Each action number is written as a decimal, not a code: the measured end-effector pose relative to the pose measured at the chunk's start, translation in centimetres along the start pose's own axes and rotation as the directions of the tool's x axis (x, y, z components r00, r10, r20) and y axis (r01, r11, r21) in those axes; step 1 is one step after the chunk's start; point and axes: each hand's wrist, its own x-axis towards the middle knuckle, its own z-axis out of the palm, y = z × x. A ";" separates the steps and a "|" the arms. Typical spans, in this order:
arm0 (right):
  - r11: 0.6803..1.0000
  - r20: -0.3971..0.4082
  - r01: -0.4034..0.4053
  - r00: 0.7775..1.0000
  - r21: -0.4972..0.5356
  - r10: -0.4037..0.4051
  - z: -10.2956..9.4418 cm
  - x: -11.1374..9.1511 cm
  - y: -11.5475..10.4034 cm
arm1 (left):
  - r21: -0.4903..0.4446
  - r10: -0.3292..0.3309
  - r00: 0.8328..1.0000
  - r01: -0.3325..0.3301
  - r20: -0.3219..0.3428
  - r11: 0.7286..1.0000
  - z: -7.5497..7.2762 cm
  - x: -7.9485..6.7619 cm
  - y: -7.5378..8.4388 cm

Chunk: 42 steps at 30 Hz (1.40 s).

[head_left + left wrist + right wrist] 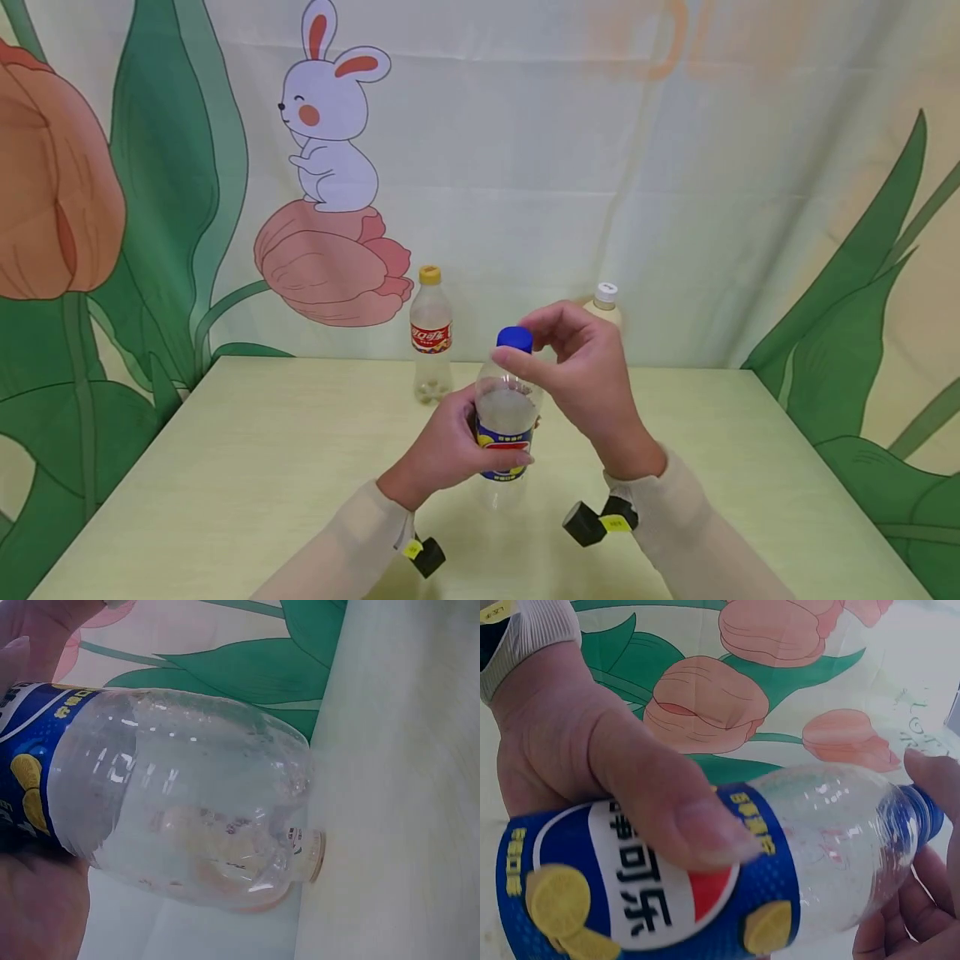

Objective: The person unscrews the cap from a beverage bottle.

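A clear plastic soda bottle (510, 408) with a blue label stands upright in my left hand (450, 446). That hand grips it round the label (652, 881), its thumb lying across the front. My right hand (588, 367) is at the top of the bottle and pinches the blue cap (515, 338) between thumb and fingers. The cap (924, 814) sits on the bottle's neck in the right wrist view. In the left wrist view, the bottle's clear lower part (195, 795) shows, with part of the left hand (41, 907) round the label.
Behind and to the left stands a clear bottle (431, 337) with a yellow cap and red label. A pale bottle with a white cap (606, 292) is partly hidden behind my right hand. The light table (247, 467) meets a printed cloth backdrop (487, 167).
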 end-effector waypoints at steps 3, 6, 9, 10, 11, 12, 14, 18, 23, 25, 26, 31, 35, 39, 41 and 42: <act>1.000 -0.039 0.009 0.999 -0.019 -0.010 0.4 -0.2 -0.3 | 0.014 0.006 1.000 -0.006 -0.017 1.000 0.1 0.0 0.0; 0.999 -0.063 0.014 0.998 -0.036 -0.016 0.6 -0.3 -0.3 | 0.011 0.009 1.000 -0.009 -0.024 1.000 0.2 0.1 -0.1; 0.999 -0.078 0.015 0.997 -0.052 -0.019 0.6 -0.4 -0.3 | -0.001 0.002 1.000 -0.002 -0.024 1.000 0.2 0.1 -0.1; 0.998 -0.080 0.014 0.997 -0.054 -0.018 0.6 -0.5 -0.3 | -0.004 0.000 1.000 0.000 -0.024 1.000 0.2 0.0 0.0; 0.999 -0.078 0.013 0.997 -0.052 -0.017 0.5 -0.5 -0.3 | -0.007 -0.002 1.000 0.001 -0.025 1.000 0.2 0.0 0.0; 0.999 -0.075 0.014 0.997 -0.050 -0.018 0.5 -0.6 -0.4 | -0.008 -0.002 1.000 0.002 -0.026 1.000 0.3 0.0 0.1; 0.999 -0.067 0.020 0.998 -0.038 -0.023 0.5 -0.6 -0.4 | -0.001 0.000 0.999 0.000 -0.036 1.000 0.3 -0.1 0.2; 0.999 -0.040 0.033 0.999 -0.014 -0.033 0.4 -0.6 -0.7 | 0.018 0.016 0.998 -0.015 -0.063 1.000 0.3 -0.2 0.2; 1.000 -0.015 0.021 1.000 0.000 -0.021 0.2 -0.6 -0.7 | 0.012 0.031 0.997 -0.030 -0.072 0.999 0.2 -0.2 -0.1; 1.000 0.001 0.019 1.000 0.007 -0.019 0.1 -0.5 -0.6 | 0.008 0.030 0.997 -0.030 -0.067 1.000 0.2 -0.3 -0.1; 1.000 0.010 0.019 1.000 0.012 -0.019 0.0 -0.5 -0.6 | 0.008 0.029 0.997 -0.029 -0.064 1.000 0.2 -0.3 -0.1; 0.998 0.063 0.035 0.997 0.047 -0.038 -0.2 -0.3 -0.5 | 0.017 0.028 0.998 -0.027 -0.057 0.999 0.2 -0.3 -0.1; 0.997 0.101 0.035 0.994 0.069 -0.042 -0.4 -0.1 -0.5 | 0.016 0.025 0.998 -0.024 -0.054 1.000 0.2 -0.2 -0.1; 0.998 0.138 0.024 0.990 0.059 -0.032 -0.7 -0.1 -0.4 | 0.017 0.019 0.999 -0.018 -0.051 1.000 0.2 -0.2 -0.2; 0.998 0.162 0.032 0.986 0.047 -0.040 -0.9 -0.1 -0.2 | 0.019 0.016 0.999 -0.015 -0.049 1.000 0.2 -0.2 -0.2; 0.998 0.177 0.042 0.983 0.043 -0.049 -1.0 -0.1 -0.1 | 0.022 0.016 0.999 -0.014 -0.049 1.000 0.2 -0.2 -0.2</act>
